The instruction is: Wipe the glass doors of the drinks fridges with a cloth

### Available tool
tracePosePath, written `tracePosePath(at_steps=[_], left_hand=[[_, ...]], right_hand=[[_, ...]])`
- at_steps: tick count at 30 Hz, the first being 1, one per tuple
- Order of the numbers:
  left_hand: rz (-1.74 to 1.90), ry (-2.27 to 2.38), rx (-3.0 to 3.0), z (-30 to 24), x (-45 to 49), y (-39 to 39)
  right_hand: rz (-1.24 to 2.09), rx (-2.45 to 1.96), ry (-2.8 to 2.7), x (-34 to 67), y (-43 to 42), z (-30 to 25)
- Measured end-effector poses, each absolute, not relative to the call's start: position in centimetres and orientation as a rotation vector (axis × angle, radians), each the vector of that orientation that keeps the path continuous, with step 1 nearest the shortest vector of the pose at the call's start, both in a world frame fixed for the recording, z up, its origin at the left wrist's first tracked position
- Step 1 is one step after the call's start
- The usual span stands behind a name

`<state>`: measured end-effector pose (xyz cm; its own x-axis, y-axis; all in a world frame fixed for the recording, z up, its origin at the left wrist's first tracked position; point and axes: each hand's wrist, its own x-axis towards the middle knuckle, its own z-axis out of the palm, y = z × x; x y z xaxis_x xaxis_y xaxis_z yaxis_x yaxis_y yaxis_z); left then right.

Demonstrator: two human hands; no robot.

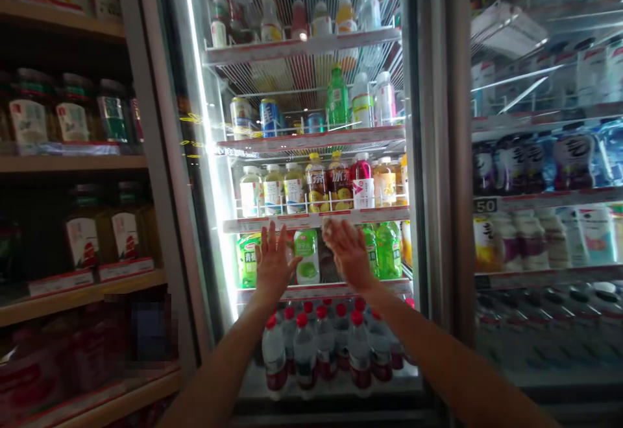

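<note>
One left hand spread wide, one right hand over one pale cloth, can't tell if pinching, two yellow-capped bottles above both hands

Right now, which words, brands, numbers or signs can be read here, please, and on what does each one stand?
"50": black sign, perhaps cut off by the door frame.
"冰": right brown tea bottle with yellow cap.
"茶": probably, left brown tea bottle.
"青": green pack; its next character is unclear.
Too small or blurred: the price strip by the cloth under the right hand, and other labels.
</note>
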<state>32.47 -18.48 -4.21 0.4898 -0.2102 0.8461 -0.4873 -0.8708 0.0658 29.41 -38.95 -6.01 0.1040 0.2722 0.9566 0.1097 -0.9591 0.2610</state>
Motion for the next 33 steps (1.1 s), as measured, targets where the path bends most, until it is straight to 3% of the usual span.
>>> tracePosePath(at_steps=[4,9,12,20,28,33], left_hand=[[1.36,-0.618,2.46,-4.5,32.8,-18.1],[1.372,-0.644,2.443,-4.9,33.2,-18.0],[1.373,-0.636,2.439,-5.0,33.2,-18.1],[1.414,-0.624,2.46,-4.9,33.1,-18.1],[1.399,-0.603,2.455,-5.0,33.0,-18.4],[1.407,-0.595,2.484,-4.9,32.7,-18.3]], right_hand=[[1.844,2.182,0.594,29.3,-38.2,-7.3],[2.255,2.185,-0.04,28.2,-45.9,-4.5],[2.331,2.186,-0.202,28.4,-46.0,-3.6],[1.925,2.178,0.543,29.7,-38.3,-5.6],[2.362,2.15,-0.271,29.0,-46.3,-0.7],[2.057,2.195,0.29,30.1,-38.6,-2.7]])
